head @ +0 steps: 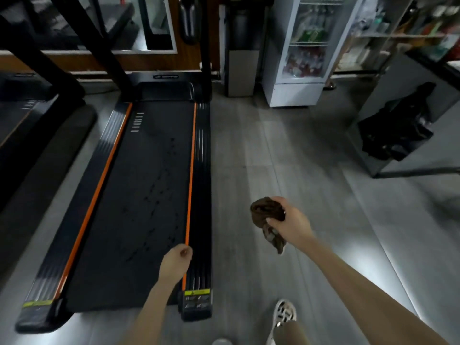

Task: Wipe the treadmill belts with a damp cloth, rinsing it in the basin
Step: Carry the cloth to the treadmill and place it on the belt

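One brown cloth [263, 212] is bunched in the right hand [290, 222], whose fingers are curled tightly around it; a loose end hangs down below them. The cloth is in the air above the grey floor [273, 145] and touches nothing else.

To the left of these fingers, well apart, the left hand [175, 261] has its fingers curled in with nothing inside them. It hovers over the near right edge of the treadmill belt [149, 195], where the orange strip [190, 185] meets the ribbed side rail [201, 195]. Ahead of the left fingers the belt runs long toward the motor cover [165, 89], with small dark spots in a loose line along it.

Between the side rail and the right fingers, and ahead of them, a wide strip of floor runs up to a white drinks fridge [306, 58]. Far to the right of the right fingers stands a low shelf [410, 170] with a dark bag [395, 130]. Left of the left fingers lies a second treadmill [25, 125]. Under the right forearm is a white shoe [285, 312].
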`<state>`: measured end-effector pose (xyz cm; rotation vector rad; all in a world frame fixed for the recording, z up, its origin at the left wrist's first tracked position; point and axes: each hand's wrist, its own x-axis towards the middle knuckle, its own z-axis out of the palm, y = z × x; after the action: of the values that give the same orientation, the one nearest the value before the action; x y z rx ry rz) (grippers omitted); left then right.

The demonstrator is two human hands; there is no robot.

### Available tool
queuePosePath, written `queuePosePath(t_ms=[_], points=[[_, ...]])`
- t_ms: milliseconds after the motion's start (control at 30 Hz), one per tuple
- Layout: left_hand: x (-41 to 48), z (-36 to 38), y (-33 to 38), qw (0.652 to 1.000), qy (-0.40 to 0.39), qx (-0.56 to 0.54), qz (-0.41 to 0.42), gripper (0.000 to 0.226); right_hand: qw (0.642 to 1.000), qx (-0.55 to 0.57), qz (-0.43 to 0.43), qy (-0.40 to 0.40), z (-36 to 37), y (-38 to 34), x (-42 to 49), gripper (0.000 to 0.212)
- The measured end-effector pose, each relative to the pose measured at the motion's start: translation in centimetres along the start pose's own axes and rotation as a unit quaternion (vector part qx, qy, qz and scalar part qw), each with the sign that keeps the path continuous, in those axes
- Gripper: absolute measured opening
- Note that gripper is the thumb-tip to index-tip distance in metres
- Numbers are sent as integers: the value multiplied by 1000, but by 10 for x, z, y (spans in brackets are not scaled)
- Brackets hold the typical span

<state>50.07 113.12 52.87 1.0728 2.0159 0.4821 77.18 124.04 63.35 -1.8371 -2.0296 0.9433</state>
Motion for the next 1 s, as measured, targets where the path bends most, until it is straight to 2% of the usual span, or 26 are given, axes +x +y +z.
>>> queuePosePath(t_ms=[133,400,567,667,800,1000], points=[[49,33,67,999,47,-13,-13,23,998,-7,-47,-47,-45,25,93,54],[102,68,189,973,176,-100,-111,22,976,-37,-149,-156,-117,41,272,56],[157,64,243,945,248,-136,-161,14,952,-62,-227,-195,-127,16,379,57],[212,57,265,930,290,-151,-168,19,941,-72,-260,-203,-124,-4,446,57],[285,39,293,921,304,-163,-182,26,936,-60,-288,-195,-127,-33,530,56],[358,5,328,893,347,-192,-212,25,902,-113,-353,-223,-121,-82,628,57]])
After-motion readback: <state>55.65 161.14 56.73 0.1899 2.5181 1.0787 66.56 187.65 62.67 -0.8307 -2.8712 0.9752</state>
